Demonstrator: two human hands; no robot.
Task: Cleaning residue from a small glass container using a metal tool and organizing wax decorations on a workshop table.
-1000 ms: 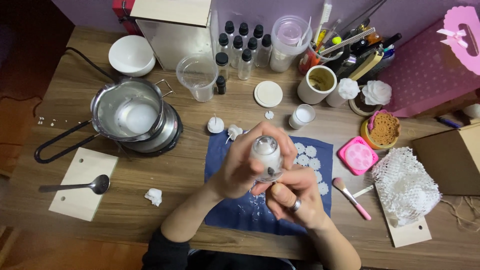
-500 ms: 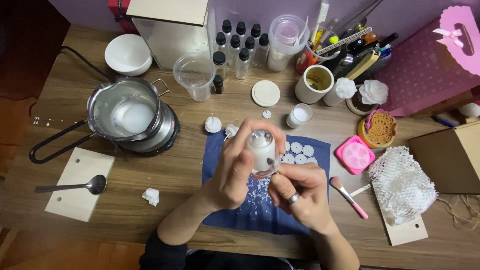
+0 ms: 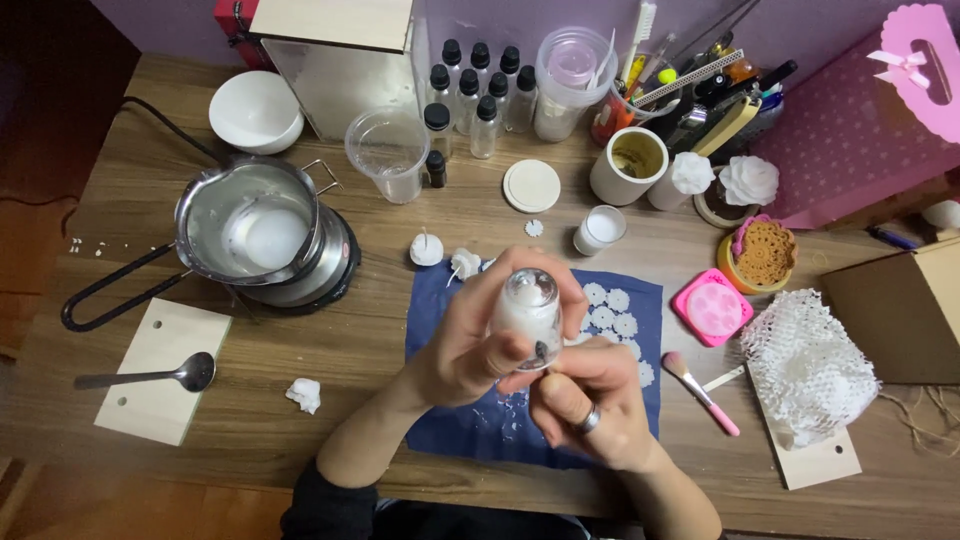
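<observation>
Head view. Left hand (image 3: 470, 345) wrapped tightly around a small glass jar (image 3: 527, 308) filled with white wax, held above the blue cloth (image 3: 470, 425) at table centre. Right hand (image 3: 590, 400), wearing 1 ring, fingers pinched together on a thin dark tool (image 3: 541, 352) at the jar's 6 o'clock edge. The jar likely handles as rigid, smooth, breakable and fairly light; the side wall offers the safest hold. White wax flowers (image 3: 612, 312) lie on the cloth at 3 o'clock of the jar. Melting pot (image 3: 262, 232) at 10 o'clock, clear cup (image 3: 388, 152) at 11 o'clock, pink mould (image 3: 709, 308) and brush (image 3: 698, 378) at 3 o'clock, all well apart
</observation>
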